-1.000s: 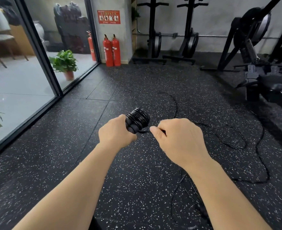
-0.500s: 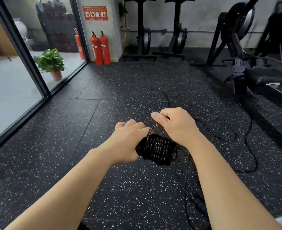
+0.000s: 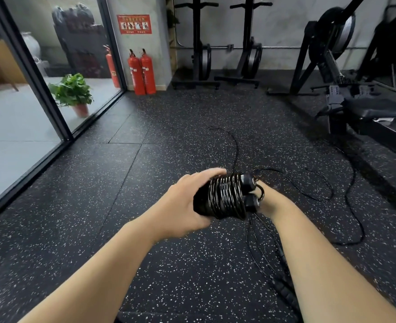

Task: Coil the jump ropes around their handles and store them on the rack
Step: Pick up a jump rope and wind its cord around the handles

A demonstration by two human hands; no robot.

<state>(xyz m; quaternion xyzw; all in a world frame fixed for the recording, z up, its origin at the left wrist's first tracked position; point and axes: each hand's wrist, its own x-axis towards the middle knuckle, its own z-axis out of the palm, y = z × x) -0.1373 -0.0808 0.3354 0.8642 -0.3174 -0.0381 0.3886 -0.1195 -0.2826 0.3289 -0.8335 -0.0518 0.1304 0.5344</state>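
Note:
My left hand [image 3: 183, 206] grips a pair of black jump-rope handles [image 3: 249, 191] held side by side, pointing right. Thin black rope is wound in many tight turns into a coil [image 3: 225, 198] around them. My right hand [image 3: 270, 201] is mostly hidden behind the coil and handle ends; a loop of rope curves over it, so it seems to hold the rope. The loose rest of the rope [image 3: 320, 194] trails in wide curves over the speckled black rubber floor to the right and ahead.
Glass wall with a black frame [image 3: 45, 94] runs along the left, a potted plant [image 3: 72, 92] behind it. Two red fire extinguishers [image 3: 142, 73] stand at the far wall. Black weight stands [image 3: 201, 54] are at the back, a rowing machine [image 3: 346, 96] at the right.
The bundle has turned, so the handle ends now point right and the coil sits higher. My right hand has swung from above the coil to behind and under it, carrying the rope around.

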